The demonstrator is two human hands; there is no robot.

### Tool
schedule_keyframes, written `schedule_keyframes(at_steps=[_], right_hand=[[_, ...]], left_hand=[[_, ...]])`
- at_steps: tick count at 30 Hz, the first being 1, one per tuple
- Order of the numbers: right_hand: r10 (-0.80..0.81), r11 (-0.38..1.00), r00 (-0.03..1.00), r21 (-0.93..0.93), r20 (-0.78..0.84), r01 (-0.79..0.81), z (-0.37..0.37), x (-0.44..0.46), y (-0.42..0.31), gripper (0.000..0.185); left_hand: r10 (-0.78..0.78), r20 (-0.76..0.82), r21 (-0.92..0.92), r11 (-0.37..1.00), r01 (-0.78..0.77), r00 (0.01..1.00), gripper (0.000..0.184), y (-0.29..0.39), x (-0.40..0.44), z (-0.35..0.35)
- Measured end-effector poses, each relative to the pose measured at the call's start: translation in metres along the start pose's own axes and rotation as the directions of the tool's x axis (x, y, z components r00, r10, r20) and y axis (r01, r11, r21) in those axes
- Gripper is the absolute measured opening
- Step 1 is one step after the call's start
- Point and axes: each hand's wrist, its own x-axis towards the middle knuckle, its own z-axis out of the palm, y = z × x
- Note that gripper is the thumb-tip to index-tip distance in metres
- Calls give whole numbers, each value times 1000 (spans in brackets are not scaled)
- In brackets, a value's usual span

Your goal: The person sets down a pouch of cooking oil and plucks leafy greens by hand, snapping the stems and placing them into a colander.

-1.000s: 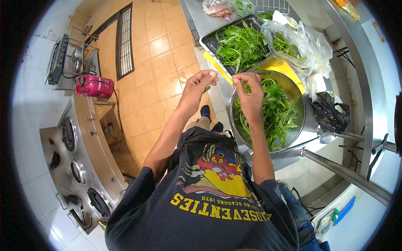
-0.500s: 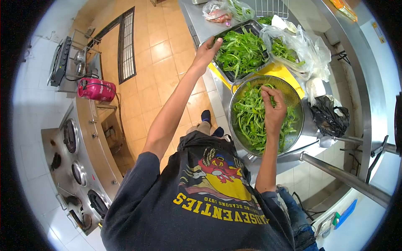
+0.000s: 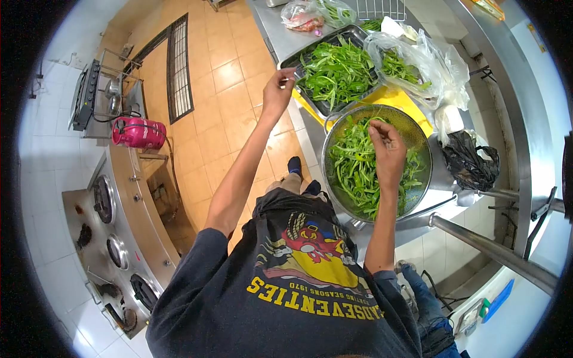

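Note:
Above a round metal mesh colander (image 3: 425, 179), my right hand (image 3: 389, 156) has its fingers and thumb pinched together. Whatever lies between those fingertips is too small to make out. Leafy green stems (image 3: 357, 170) fill much of the colander under this hand. My left hand (image 3: 278, 94) is just off the left corner of a dark rectangular tray (image 3: 286, 62). Its fingers are loosely bent, with a gap between thumb and forefinger, and I see nothing in them. Long-leaved greens (image 3: 337, 70) are heaped in the tray.
A yellow board (image 3: 412, 108) lies partly under tray and colander. Clear plastic bags (image 3: 444, 71), one with greens, and a black bag (image 3: 471, 161) lie to the right. A wire rack (image 3: 381, 9) stands behind. At left are a stove (image 3: 113, 250) and a pink gas cylinder (image 3: 138, 132).
My left hand has moved back from the tray's edge, toward the left and slightly down. My right hand stays over the colander with its fingers pinched. The view has shifted slightly.

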Motion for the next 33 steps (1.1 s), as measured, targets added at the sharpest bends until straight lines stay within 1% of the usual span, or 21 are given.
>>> schedule_keyframes(at_steps=[3, 6, 7, 10, 11, 14, 15, 17, 18, 19, 20, 21, 22, 23, 24, 26, 27, 30, 31, 32, 33], right_hand=[[-24, 999, 1000, -23, 15, 24, 6, 9, 1, 15], [-5, 1000, 1000, 7, 29, 5, 10, 19, 4, 13], [-5, 999, 1000, 38, 28, 4, 11, 20, 5, 12], [-31, 998, 999, 63, 35, 29, 15, 22, 11, 12], [-32, 996, 998, 88, 62, 27, 16, 21, 8, 13], [-20, 992, 996, 122, 82, 10, 18, 20, 14, 14], [-21, 993, 996, 120, 86, 11, 18, 19, 13, 15], [-26, 993, 995, 121, 97, 14, 18, 16, 9, 18], [-30, 996, 996, 91, 78, 23, 16, 15, 7, 20], [-35, 998, 998, 60, 60, 32, 12, 14, 4, 23], [-41, 999, 998, 28, 42, 40, 7, 14, 2, 25], [-33, 999, 999, -3, 31, 33, -3, 13, 3, 28], [-7, 999, 1000, -32, 10, 7, -12, 12, 3, 26], [18, 998, 1000, -62, -13, -19, -21, 11, 0, 25], [44, 995, 998, -92, -37, -48, -30, 9, -3, 24], [34, 994, 997, -103, -72, -41, -42, 3, -13, 22], [26, 994, 996, -108, -90, -36, -49, 0, -15, 21], [-37, 959, 986, -282, -164, -11, -74, -7, -12, 21], [-81, 941, 978, -338, -190, 13, -85, -9, -5, 20], [-109, 897, 970, -441, -219, 2, -95, -11, 1, 19], [-141, 842, 959, -539, -245, -14, -103, -14, 2, 18]], left_hand=[[-32, 258, -108, 992, 62, 966, 24, 36, -27, 9], [-36, 349, -106, 991, 78, 937, 22, 54, -48, 22], [-49, 390, -163, 979, 121, 920, 25, 58, -53, 25], [-87, 544, -152, 968, 200, 834, 30, 88, -72, 29], [-22, 540, -150, 981, 122, 841, 27, 93, -75, 30], [-44, 547, -89, 990, 110, 836, 25, 96, -80, 32], [-65, 536, -71, 990, 121, 842, 21, 95, -79, 31], [-43, 476, -37, 997, 68, 878, 18, 92, -75, 27], [-30, 444, -18, 999, 42, 895, 17, 89, -72, 25], [-3, 352, -109, 993, 44, 936, 13, 80, -68, 24], [43, 271, -55, 998, -29, 962, 12, 72, -58, 20], [20, 204, 38, 999, -28, 979, 13, 73, -49, 15], [2, 134, 129, 991, -20, 991, 15, 79, -41, 10], [-48, 120, 184, 983, 26, 992, 18, 83, -33, 6], [90, 103, 243, 963, -113, 991, 19, 73, -24, 6], [362, 96, 362, 855, -371, 927, 21, 39, -9, 9], [315, 135, 315, 885, -342, 940, 23, 30, -6, 9], [186, 85, 407, 890, -205, 979, 29, -4, -18, 14], [49, 52, 365, 929, -65, 997, 38, 0, -28, 17], [33, 46, 371, 927, -48, 998, 42, -6, -36, 19], [-86, 19, 287, 955, 77, 996, 44, -8, -42, 23]])
